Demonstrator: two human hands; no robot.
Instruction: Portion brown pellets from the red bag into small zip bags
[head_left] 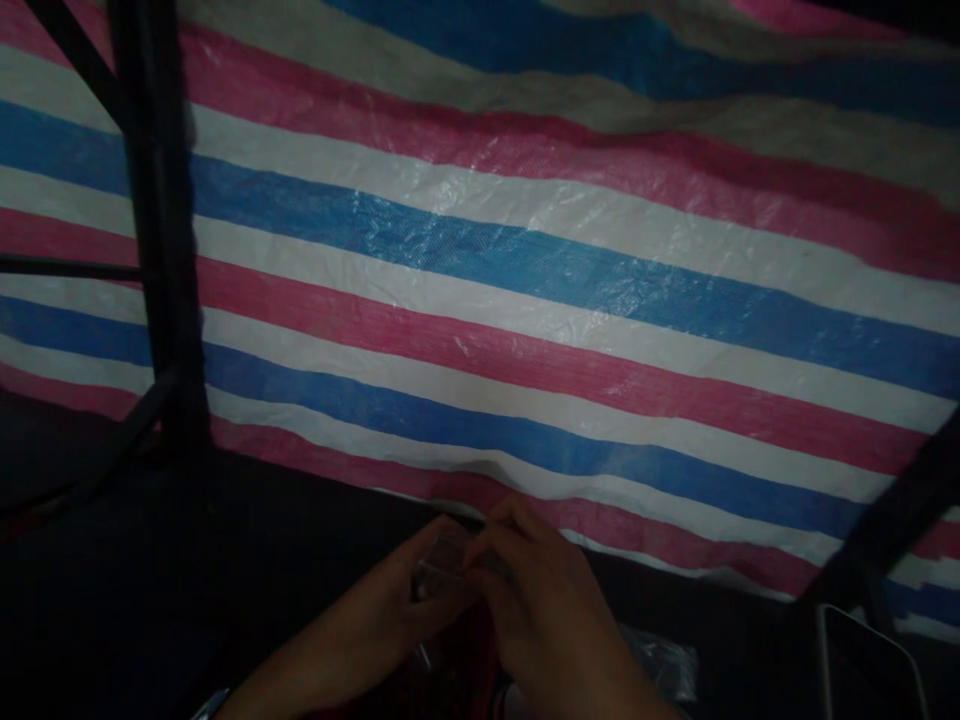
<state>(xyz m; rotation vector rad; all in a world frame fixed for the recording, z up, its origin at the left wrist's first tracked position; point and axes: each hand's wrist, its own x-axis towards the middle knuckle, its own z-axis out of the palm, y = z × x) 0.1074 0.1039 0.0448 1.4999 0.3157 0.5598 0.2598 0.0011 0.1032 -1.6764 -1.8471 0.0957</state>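
Both hands are close together at the bottom centre of the dim head view. My left hand [405, 600] has its fingers wrapped round a small clear plastic item [442, 560]. My right hand [536, 585] touches the same item from the right, its thumb and fingertips pinched at the edge. What exactly the fingertips hold is too dark to tell. Below the left hand a small shiny piece [424, 655] shows against dark red cloth.
A striped red, white and blue plastic sheet [525, 370] hangs behind the hands. Dark metal posts [161, 220] stand at left, with another bar [892, 510] at right. A crumpled clear bag [664, 665] and a phone-like dark object [870, 665] lie at lower right.
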